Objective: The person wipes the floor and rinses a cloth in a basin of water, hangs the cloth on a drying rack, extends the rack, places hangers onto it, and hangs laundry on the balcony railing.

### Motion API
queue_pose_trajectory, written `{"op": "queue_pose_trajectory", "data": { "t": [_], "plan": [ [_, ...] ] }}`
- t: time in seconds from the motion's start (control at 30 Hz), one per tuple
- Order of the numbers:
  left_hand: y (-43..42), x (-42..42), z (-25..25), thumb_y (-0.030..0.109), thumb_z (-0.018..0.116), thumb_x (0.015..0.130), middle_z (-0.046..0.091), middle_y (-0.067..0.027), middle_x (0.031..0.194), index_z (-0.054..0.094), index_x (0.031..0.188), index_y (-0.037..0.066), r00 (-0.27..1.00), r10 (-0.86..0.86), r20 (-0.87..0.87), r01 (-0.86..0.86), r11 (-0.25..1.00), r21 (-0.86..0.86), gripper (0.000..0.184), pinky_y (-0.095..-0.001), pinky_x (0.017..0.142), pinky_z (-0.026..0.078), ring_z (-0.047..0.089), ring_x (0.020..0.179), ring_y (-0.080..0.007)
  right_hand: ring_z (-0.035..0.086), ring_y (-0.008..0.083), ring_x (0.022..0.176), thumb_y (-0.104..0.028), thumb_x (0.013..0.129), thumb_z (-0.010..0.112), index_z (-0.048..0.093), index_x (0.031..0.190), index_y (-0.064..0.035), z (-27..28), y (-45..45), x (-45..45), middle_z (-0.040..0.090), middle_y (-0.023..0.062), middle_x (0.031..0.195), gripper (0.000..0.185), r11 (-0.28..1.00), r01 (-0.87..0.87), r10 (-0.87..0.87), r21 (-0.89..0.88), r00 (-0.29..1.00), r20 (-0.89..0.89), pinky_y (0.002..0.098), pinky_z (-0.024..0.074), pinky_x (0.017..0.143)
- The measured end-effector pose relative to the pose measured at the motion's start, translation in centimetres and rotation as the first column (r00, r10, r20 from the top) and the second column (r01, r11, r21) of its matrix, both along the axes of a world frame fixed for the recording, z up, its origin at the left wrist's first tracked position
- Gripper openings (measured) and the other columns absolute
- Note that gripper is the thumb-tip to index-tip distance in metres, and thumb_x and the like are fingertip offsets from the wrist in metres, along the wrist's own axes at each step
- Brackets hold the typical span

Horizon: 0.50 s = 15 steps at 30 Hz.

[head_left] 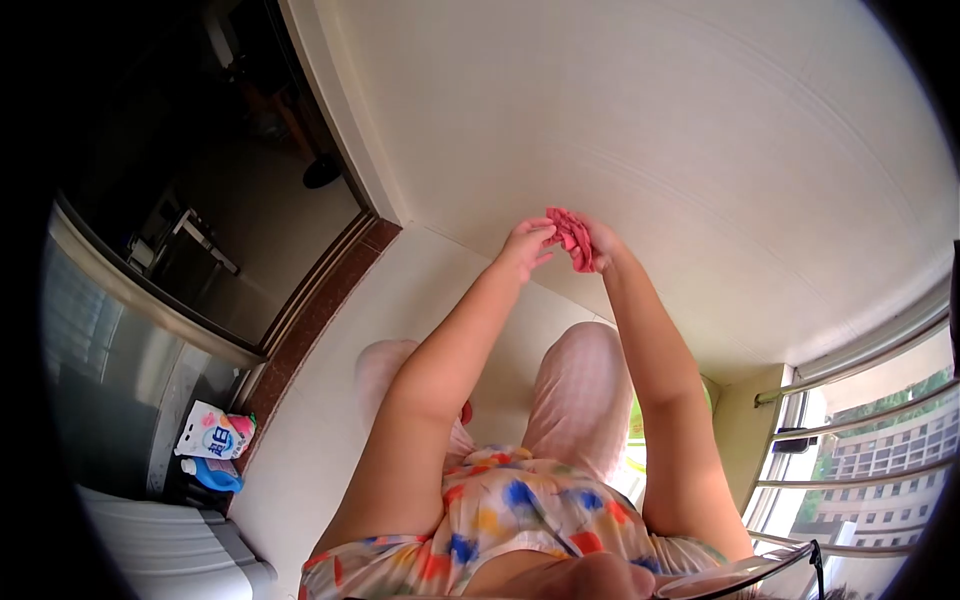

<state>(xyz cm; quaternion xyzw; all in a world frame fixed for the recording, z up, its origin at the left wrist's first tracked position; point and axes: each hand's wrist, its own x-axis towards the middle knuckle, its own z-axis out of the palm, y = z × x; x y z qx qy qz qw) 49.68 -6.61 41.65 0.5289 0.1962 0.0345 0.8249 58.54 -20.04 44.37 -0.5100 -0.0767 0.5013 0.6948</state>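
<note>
A crumpled red cloth is held up in front of me at arm's length, before the pale wall. My right hand is closed around its right side, with folds showing between the fingers. From the other side, my left hand touches the cloth's left edge; its upper fingers pinch there while a lower finger sticks out. Part of the cloth is hidden in the right palm.
A pale wall rises ahead. On the left, a sliding door's brown sill borders the light floor. A detergent bag and blue bottle stand near a grey ridged object. Window bars are at right.
</note>
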Motion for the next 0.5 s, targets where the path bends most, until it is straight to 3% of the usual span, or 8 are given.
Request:
{"op": "queue_pose_trajectory", "data": {
  "t": [0.27,0.5],
  "plan": [
    [-5.6,0.6,-0.3,0.02,0.063,0.084,0.057,0.0,0.106,0.053,0.107,0.013,0.958,-0.281,-0.058,0.283,0.958,0.039,0.026,-0.0407,0.091,0.04,0.053,0.104,-0.0158,0.044,0.0075,0.037,-0.037,0.094,0.033,0.062,0.103,-0.0178,-3.3,-7.3,-2.2,0.057,-0.0011,0.057,0.036,0.957,0.289,-0.289,0.009,0.957,-0.011,0.0184,0.0346,0.031],
    [-9.8,-0.8,-1.0,0.022,0.063,0.083,0.055,-0.0004,0.105,0.054,0.105,0.013,0.854,-0.518,-0.037,0.519,0.853,0.052,0.026,-0.0379,0.087,0.043,0.05,0.102,-0.0158,0.048,0.0108,0.041,-0.04,0.094,0.034,0.061,0.087,-0.0114,-1.4,-12.4,-7.9,0.06,0.0027,0.06,0.04,0.824,0.558,-0.555,-0.096,0.83,0.062,0.0216,0.0369,0.034]
  ]
}}
